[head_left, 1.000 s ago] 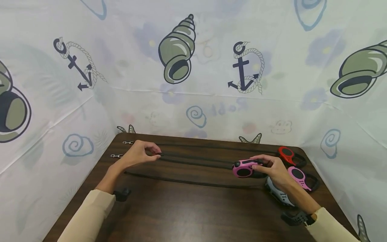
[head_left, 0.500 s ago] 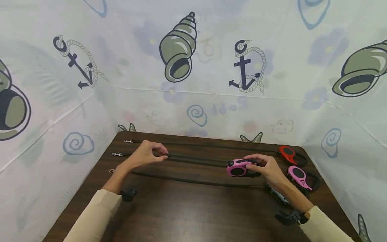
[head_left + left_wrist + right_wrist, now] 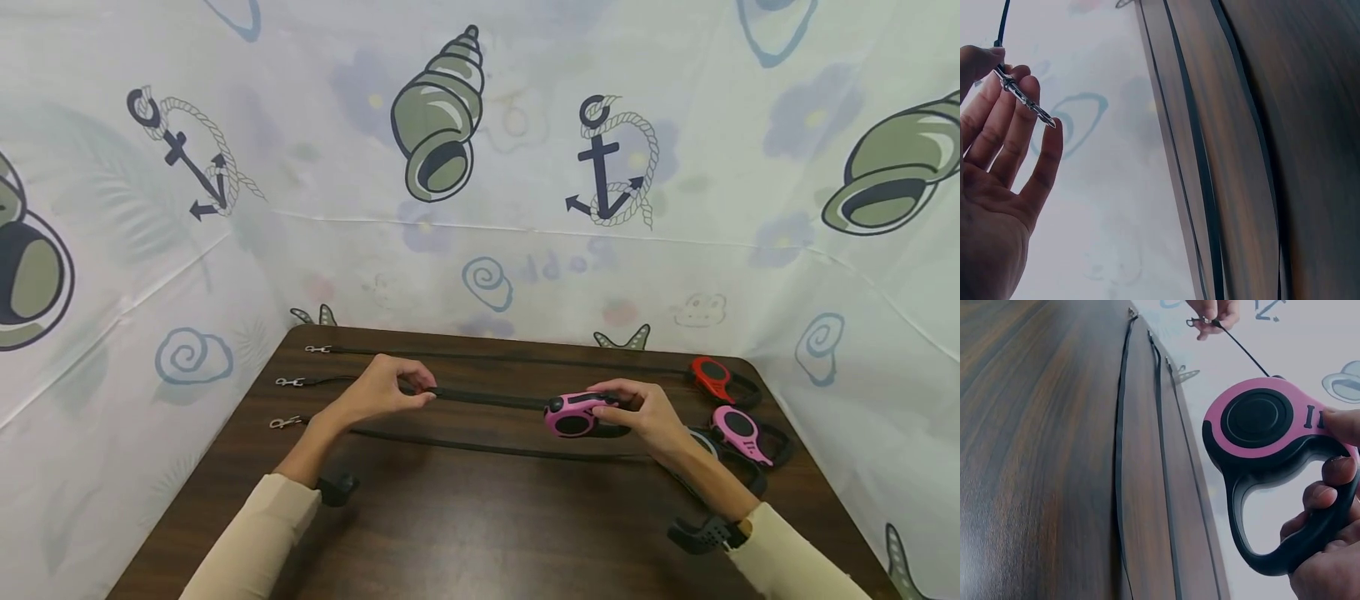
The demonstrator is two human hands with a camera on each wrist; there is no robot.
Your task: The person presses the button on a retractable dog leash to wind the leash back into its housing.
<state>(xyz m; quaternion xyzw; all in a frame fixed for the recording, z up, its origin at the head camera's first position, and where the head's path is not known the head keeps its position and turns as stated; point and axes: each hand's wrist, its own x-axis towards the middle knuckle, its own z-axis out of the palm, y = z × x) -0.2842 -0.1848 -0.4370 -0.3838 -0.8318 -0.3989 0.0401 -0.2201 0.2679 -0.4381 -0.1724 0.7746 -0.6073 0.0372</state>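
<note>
A pink and black retractable dog leash [image 3: 573, 415] is held above the table by my right hand [image 3: 648, 417]. In the right wrist view my fingers curl round its black handle [image 3: 1319, 531], with the thumb on the pink casing. From the casing a dark cord [image 3: 1244, 347] runs straight to my left hand [image 3: 378, 390]. There, thumb and finger pinch the cord's end just beside a silver metal clip [image 3: 1025, 99], while the other fingers are spread. The clip lies along those fingers in the left wrist view.
On the brown table [image 3: 465, 525] lie a red leash [image 3: 711, 377], another pink leash [image 3: 738, 429] and a grey-blue one, partly behind my right forearm. Their cords stretch left to metal clips [image 3: 289, 382]. A patterned cloth [image 3: 525, 275] surrounds the back and sides.
My left hand has moved right and my right hand left, bringing them closer together. The cord between them is shorter. The clip of the nearest leash has come into view.
</note>
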